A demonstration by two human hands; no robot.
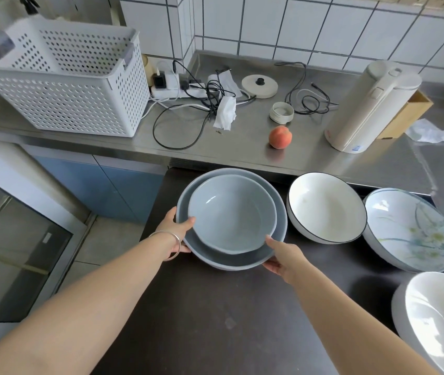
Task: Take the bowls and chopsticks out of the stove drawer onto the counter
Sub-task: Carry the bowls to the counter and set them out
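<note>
You hold two nested blue-grey bowls (231,217), the smaller sitting inside the larger, over the dark drawer surface (215,320) just below the steel counter (242,147). Your left hand (173,231) and right hand (283,257) clamp opposite rims, thumbs over the edge, fingers underneath. Glazed ceramic is likely heavy, slick and chippable, so keep the stack level. A black-rimmed white bowl (326,207) and a floral bowl (410,228) wait beside.

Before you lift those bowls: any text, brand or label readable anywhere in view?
None can be read.
Kettle: small blue-and-white sticker near the base, and a red mark, both too small.
Perforated basket: grey label tags on the rim, blurred.
Bowls: no lettering visible.
</note>
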